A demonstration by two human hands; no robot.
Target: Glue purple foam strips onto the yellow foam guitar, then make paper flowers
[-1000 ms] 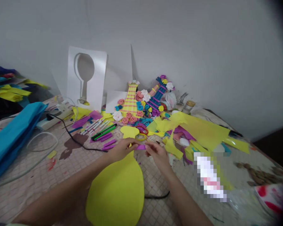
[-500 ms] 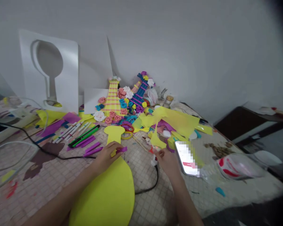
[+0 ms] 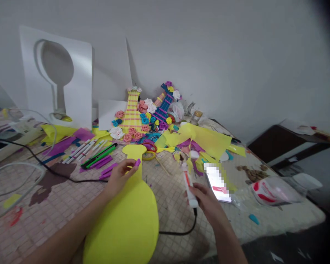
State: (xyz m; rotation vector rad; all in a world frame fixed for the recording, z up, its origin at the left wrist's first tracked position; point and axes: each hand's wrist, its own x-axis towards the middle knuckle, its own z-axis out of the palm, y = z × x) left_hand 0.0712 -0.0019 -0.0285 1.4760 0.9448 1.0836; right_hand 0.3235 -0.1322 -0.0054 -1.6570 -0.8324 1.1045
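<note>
Pinched in my left hand [image 3: 123, 175] is a small purple strip [image 3: 138, 162], held over the neck of a yellow cut-out [image 3: 126, 220] with a rounded body and a flared top. My right hand [image 3: 202, 196] grips a white and orange corded tool [image 3: 189, 185], its tip pointing away from me and its black cable trailing from the near end. More purple strips [image 3: 107, 171] lie left of the yellow neck, beside a green and black cutter [image 3: 99, 156].
White pens [image 3: 81, 151], red and yellow scissors [image 3: 149, 151] and yellow paper scraps [image 3: 206, 139] lie across the table. A lit phone [image 3: 216, 182] and a plastic bottle [image 3: 275, 190] are at right. Flower-decorated pieces [image 3: 132, 115] stand behind; a white cut-out board [image 3: 78, 84] leans on the wall.
My right hand has moved nearer and now grips the corded tool, which points away from me. My left hand has shifted slightly up and left with the purple strip, now turned more upright.
</note>
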